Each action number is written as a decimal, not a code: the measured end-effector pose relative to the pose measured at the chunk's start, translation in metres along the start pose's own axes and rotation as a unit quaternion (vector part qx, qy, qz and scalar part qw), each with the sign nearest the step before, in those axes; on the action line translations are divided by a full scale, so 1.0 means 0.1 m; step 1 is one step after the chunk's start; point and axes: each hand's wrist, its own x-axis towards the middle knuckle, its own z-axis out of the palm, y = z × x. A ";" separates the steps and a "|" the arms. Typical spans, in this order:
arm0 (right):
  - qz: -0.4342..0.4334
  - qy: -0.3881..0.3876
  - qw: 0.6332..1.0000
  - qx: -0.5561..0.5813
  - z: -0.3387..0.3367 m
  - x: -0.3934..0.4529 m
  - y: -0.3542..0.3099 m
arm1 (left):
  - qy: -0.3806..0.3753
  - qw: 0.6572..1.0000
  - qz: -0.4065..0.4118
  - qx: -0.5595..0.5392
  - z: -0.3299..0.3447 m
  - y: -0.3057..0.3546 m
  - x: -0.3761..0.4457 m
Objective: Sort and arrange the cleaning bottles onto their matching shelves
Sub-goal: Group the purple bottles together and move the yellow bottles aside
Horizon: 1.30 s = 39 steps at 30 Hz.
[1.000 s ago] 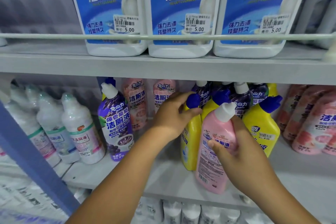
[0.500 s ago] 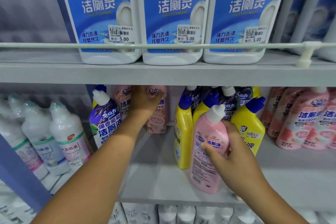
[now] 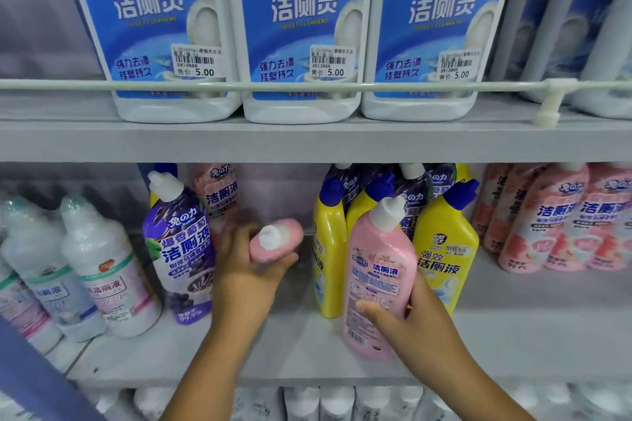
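My left hand (image 3: 246, 270) grips a pink bottle (image 3: 285, 237) with a white cap, tipped so the cap points at me, in the gap of the middle shelf (image 3: 307, 349). My right hand (image 3: 410, 321) holds a second pink bottle (image 3: 376, 270) upright by its lower body, standing in front of the yellow bottles (image 3: 444, 249) with blue caps. A purple bottle (image 3: 181, 249) stands left of my left hand, another pink one (image 3: 219, 195) behind it. Several matching pink bottles (image 3: 561, 215) line the right end of the shelf.
Three big blue-and-white jugs (image 3: 301, 27) fill the upper shelf behind a rail (image 3: 307, 85). White wrapped bottles (image 3: 99, 267) stand at the left of the middle shelf. Dark purple bottles (image 3: 410, 188) sit behind the yellow ones. White caps (image 3: 328, 400) show on the shelf below.
My left hand reached to the back of the shelf, took a pink bottle and has pulled it forward, tipped towards me. My right hand keeps its pink bottle in place.
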 end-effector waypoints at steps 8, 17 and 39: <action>0.022 0.006 0.999 0.037 0.07 -0.02 0.04 | -0.028 0.978 -0.064 -0.195 -0.34 0.19 -0.50; 0.015 0.011 0.991 0.135 -0.01 -0.09 -0.05 | -0.107 0.956 -0.052 -0.269 -0.47 0.52 -0.57; 0.008 -0.027 0.988 0.153 -3.09 -0.04 1.18 | -0.113 0.947 -0.103 -0.282 2.07 2.48 -1.69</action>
